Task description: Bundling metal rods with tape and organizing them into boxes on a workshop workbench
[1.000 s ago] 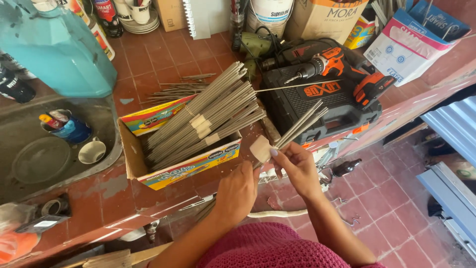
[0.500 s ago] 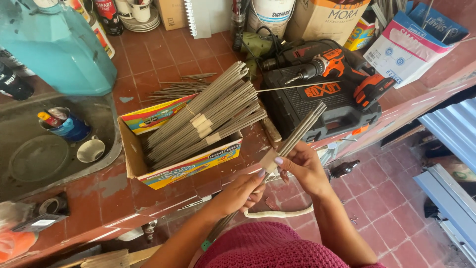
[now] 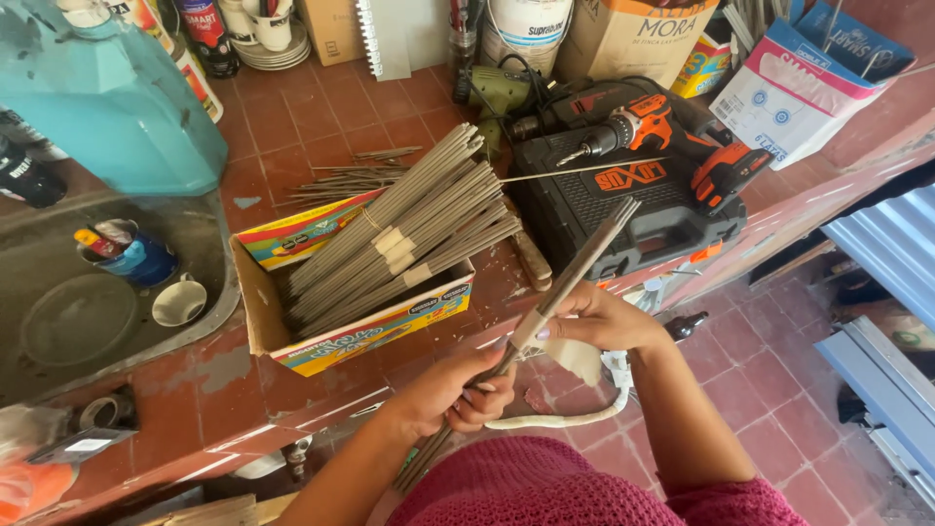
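My left hand [image 3: 458, 393] grips the lower part of a bundle of thin grey rods [image 3: 575, 269] that slants up to the right over the counter edge. My right hand [image 3: 599, 319] pinches the bundle a little higher, at a pale paper band [image 3: 531, 333], with a scrap of pale paper [image 3: 577, 358] hanging under the fingers. The bundle's lower end pokes out below my left hand. Left of it, a yellow cardboard box [image 3: 365, 336] holds several more banded bundles of rods [image 3: 394, 239] lying at a slant.
A black tool case [image 3: 623, 216] with an orange and black drill [image 3: 662, 131] lies behind the hands. A steel sink [image 3: 73, 312] with cups is at the left, a teal container [image 3: 107, 93] above it. Boxes and tubs line the back. Loose rods [image 3: 355, 175] lie on the red tiles.
The bundle has come down and toward me, off the tool case. My left hand, first away from it, has closed around its lower part, and my right hand now pinches the band.
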